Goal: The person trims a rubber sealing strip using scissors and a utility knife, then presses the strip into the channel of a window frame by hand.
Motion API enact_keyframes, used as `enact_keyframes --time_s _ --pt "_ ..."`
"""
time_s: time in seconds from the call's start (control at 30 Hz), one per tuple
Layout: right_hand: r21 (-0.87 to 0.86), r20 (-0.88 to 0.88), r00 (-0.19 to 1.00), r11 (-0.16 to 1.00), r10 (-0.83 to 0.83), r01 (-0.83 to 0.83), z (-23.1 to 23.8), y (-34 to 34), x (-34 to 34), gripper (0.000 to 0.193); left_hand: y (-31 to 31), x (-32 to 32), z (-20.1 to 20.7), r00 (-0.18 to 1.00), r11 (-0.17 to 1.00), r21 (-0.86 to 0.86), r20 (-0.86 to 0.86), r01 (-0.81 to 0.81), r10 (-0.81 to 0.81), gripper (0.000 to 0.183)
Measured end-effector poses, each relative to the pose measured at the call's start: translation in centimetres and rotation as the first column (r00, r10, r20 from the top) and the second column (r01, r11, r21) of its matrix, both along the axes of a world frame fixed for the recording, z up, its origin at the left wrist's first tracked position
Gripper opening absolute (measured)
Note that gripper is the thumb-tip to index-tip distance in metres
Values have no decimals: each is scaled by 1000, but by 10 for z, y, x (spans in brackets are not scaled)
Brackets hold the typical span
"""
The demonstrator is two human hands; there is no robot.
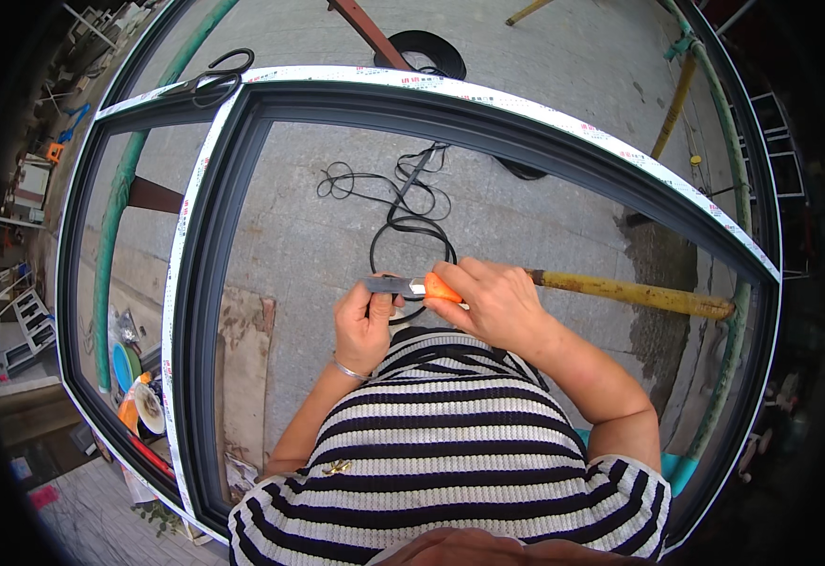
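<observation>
In front of my striped shirt, my right hand (495,300) is closed around an orange-handled knife (442,287). Its short, shiny metal part points left. My left hand (363,321) pinches a dark grey rubber strip (390,284), and the knife's metal end meets the strip between my hands. I cannot make out whether the edge is cutting into it. Below, a long black strip (401,224) lies in loose loops on the grey floor, partly hidden by my hands. A large dark window frame (207,283) with white printed film surrounds my body.
Black-handled scissors (219,80) rest on the frame's upper left corner. A coiled black roll (424,55) lies beyond the far bar. Yellow pole (639,294) and green-wrapped pole (115,255) run below the frame. Bowls and a tape roll (147,407) sit at lower left.
</observation>
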State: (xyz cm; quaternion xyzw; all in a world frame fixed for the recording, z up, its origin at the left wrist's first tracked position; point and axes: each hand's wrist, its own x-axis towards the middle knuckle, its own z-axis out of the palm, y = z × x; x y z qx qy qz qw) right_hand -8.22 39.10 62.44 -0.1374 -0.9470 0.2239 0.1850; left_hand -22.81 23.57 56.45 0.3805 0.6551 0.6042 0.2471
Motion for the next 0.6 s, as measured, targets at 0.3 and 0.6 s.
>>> enact_keyframes --time_s 0.3,0.6 --pt "-15 43 999 1000 -14 15 1 -2 -5 30 1 -2 -6 999 1000 -17 -39 -3 2 27" --pt "-372 282 918 850 -279 372 -50 36 27 37 1 -2 -4 999 999 23 8 -32 31 24"
